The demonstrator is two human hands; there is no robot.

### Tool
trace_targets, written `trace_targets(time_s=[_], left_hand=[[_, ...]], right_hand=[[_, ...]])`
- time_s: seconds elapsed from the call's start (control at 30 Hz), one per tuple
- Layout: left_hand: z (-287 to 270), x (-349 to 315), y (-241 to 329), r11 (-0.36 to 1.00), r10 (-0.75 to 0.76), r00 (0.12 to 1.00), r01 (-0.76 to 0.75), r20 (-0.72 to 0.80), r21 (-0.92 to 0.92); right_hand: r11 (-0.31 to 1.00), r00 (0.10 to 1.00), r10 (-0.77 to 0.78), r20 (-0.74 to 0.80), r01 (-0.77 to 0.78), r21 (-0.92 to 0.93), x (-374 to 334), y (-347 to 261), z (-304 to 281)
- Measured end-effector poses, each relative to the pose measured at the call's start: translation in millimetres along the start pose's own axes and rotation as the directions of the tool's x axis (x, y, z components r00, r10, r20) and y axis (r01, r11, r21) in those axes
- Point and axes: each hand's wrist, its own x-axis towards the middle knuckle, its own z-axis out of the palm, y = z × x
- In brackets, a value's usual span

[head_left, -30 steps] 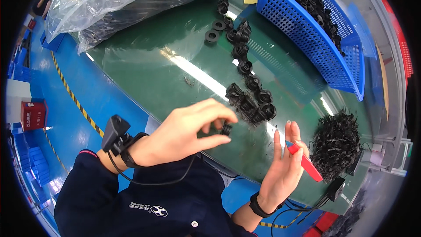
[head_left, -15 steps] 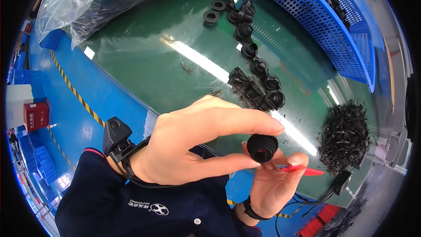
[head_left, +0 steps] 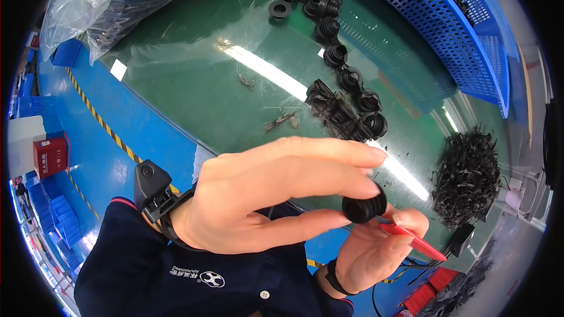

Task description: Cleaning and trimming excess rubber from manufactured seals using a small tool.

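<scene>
My left hand (head_left: 258, 191) pinches a small black ribbed rubber boot (head_left: 365, 208) between thumb and fingers, held up over the near edge of the table. Just below and to the right of it, my right hand (head_left: 373, 258) is closed on a slim red tool (head_left: 420, 244) that tapers toward the right. The tool's other end lies close beside the boot; whether it touches cannot be made out. Some of the right fingers are hidden behind the boot. Farther off, a row of similar black rubber boots (head_left: 350, 80) runs across the green table (head_left: 194, 82).
At the right lies a heap of black rubber scraps (head_left: 467, 179). A blue perforated basket (head_left: 423, 29) holding black parts stands at the far right. Clear plastic sheeting (head_left: 88, 12) covers the far left. Two black rings (head_left: 279, 9) lie beside the row.
The boot has shifted slightly right and turned, so its open end no longer faces me. My right hand and the red tool have moved a little right and down.
</scene>
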Motion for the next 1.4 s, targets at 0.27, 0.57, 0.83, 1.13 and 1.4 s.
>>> trace_targets(time_s=[0.27, 0.57, 0.83, 1.13, 1.4], left_hand=[[0.8, 6.0, 6.6, 0.976, -0.060, 0.998, 0.064, -0.026, 0.208], [-2.5, 3.8, 9.7, 0.985, -0.114, 0.993, 0.111, 0.017, 0.130], [-3.2, 2.0, 5.1, 0.995, -0.092, 0.995, 0.090, 0.037, 0.052], [-5.1, 1.5, 3.0, 0.996, -0.092, 0.993, 0.092, 0.070, 0.007], [-2.4, 0.5, 2.1, 0.984, -0.159, 0.986, 0.163, 0.057, -0.073]], right_hand=[[0.884, 0.959, -0.274, 0.077, 0.283, -0.371, -1.4, 4.7, -7.2], [0.699, 0.843, -0.291, 0.453, 0.511, -0.501, 11.5, -5.9, -17.3], [0.687, 0.854, -0.324, 0.408, 0.509, -0.520, 9.0, -3.1, -15.9], [0.529, 0.846, -0.368, 0.386, 0.532, -0.661, -2.4, 2.5, -20.0], [0.610, 0.848, -0.503, 0.170, 0.487, -0.626, 12.8, -4.7, -27.7]])
